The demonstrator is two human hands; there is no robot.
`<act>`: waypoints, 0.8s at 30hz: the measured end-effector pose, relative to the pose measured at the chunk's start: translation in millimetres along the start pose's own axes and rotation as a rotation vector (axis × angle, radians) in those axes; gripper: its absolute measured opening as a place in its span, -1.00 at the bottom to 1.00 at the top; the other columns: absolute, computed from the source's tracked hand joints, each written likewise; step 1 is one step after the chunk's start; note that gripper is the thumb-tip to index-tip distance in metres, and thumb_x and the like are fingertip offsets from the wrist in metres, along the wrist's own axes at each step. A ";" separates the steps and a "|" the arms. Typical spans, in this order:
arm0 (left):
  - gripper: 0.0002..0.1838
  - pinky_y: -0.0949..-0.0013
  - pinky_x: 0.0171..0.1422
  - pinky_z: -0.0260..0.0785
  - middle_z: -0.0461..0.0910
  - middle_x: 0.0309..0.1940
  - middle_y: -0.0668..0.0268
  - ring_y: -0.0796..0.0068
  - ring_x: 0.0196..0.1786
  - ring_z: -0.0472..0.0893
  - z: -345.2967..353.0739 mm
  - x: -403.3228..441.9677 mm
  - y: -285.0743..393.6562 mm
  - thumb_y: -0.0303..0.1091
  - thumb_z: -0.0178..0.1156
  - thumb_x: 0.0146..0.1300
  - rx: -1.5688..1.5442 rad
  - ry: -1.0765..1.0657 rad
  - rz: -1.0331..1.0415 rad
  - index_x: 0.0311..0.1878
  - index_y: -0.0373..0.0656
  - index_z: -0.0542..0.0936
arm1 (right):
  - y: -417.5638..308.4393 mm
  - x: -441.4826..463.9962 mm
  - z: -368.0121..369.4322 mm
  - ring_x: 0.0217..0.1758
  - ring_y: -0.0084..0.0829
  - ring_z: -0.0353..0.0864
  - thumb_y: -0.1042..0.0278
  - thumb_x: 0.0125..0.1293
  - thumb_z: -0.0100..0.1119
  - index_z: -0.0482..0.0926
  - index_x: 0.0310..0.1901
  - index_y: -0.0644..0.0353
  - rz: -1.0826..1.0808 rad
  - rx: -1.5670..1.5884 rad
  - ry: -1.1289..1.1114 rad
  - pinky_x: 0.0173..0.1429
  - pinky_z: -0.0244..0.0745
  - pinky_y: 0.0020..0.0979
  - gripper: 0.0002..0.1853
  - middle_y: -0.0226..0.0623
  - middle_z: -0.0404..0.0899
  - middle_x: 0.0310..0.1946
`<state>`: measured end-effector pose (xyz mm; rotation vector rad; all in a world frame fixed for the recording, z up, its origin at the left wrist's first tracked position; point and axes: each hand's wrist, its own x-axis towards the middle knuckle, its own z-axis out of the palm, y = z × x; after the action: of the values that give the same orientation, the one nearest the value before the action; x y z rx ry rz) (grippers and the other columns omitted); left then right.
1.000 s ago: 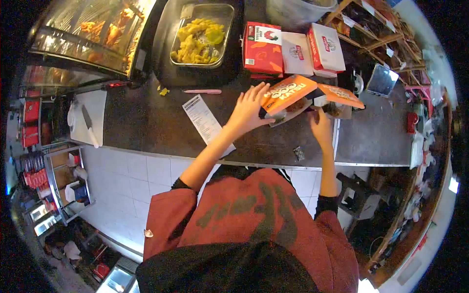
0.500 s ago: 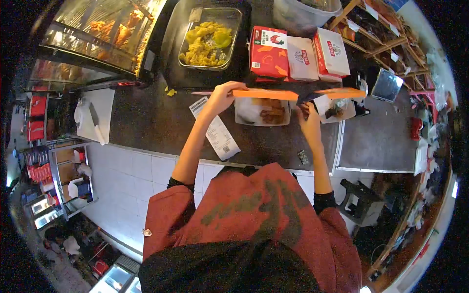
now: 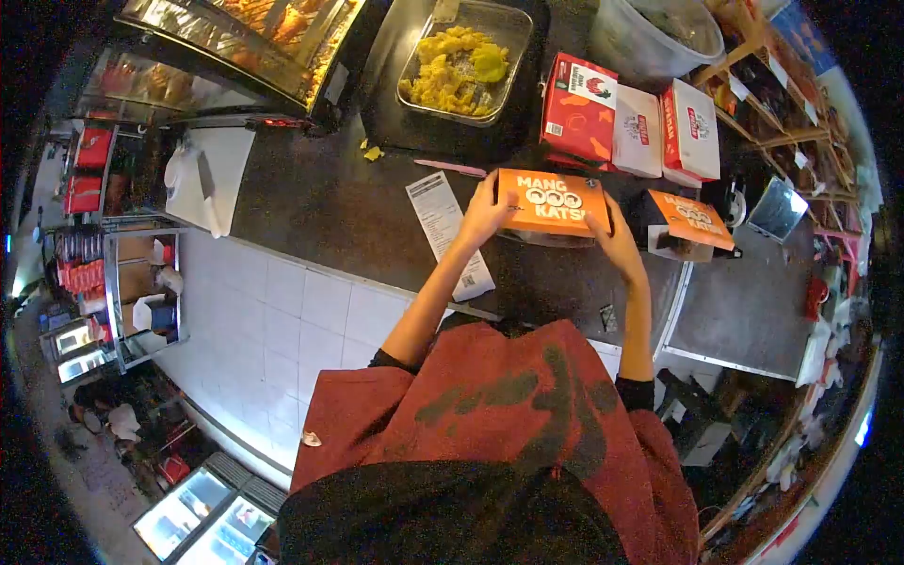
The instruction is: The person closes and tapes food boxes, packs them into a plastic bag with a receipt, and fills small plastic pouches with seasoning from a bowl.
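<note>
An orange-topped takeaway box [image 3: 554,200] with white lettering sits on the dark counter in front of me, its lid folded down over the tray. My left hand [image 3: 486,213] grips its left side, the thumb lying on the lid. At the right end, my right hand [image 3: 616,237] curls round the edge, its fingers against the side. What is inside the box is hidden. A second orange-topped box [image 3: 692,221] stands to the right, its lid slightly raised. Beside my left wrist lies a printed receipt [image 3: 443,221], with a pink pen [image 3: 450,168] behind it.
A glass tray [image 3: 504,80] of yellow fried pieces stands at the back. Red and white boxes [image 3: 640,132] are lined up behind my right hand, before a clear plastic tub [image 3: 659,38]. A knife [image 3: 207,188] rests on a white board [image 3: 231,155] at the left.
The lid in my hands has come down flat over the box, hiding the fried food inside. My right hand has left the neighbouring box's lid edge. The view has shifted left.
</note>
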<state>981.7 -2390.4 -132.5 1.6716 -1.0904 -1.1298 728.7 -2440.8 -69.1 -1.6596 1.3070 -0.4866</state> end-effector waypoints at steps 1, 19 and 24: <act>-0.38 0.33 0.33 0.08 0.26 0.23 -0.05 0.12 0.29 0.27 -2.9 -1.7 3.7 -0.09 -0.01 0.26 -0.022 -0.024 -0.011 0.28 -0.29 0.20 | -1.3 -3.2 -1.6 0.29 -0.26 0.26 0.08 0.20 0.18 0.15 0.28 0.33 -0.003 -0.002 -0.005 0.33 0.10 -0.39 -0.28 -0.07 0.29 0.22; -0.36 0.35 -0.02 0.41 0.46 -0.07 0.02 0.26 -0.05 0.52 -22.1 -42.9 -6.5 -0.04 0.25 0.09 0.249 0.023 0.106 0.14 -0.30 0.41 | 10.2 -38.8 -30.9 -0.04 -0.30 0.47 0.82 0.00 -0.17 0.47 0.03 0.16 -0.410 -0.416 -0.048 -0.10 0.34 -0.47 -0.46 -0.12 0.38 0.10; -0.55 0.29 0.06 0.37 0.46 0.01 0.04 0.23 0.05 0.49 8.8 -68.4 -6.3 -0.22 0.10 0.25 0.026 0.128 0.051 0.12 -0.30 0.39 | 66.9 -38.5 4.2 0.09 -0.41 0.41 0.56 0.21 -0.06 0.29 0.16 0.23 -0.075 0.048 -0.036 0.13 0.31 -0.45 -0.56 -0.22 0.37 0.12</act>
<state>959.4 -2325.3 -124.2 1.7018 -1.0646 -0.9663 682.5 -2403.7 -118.7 -1.6743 1.2013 -0.5267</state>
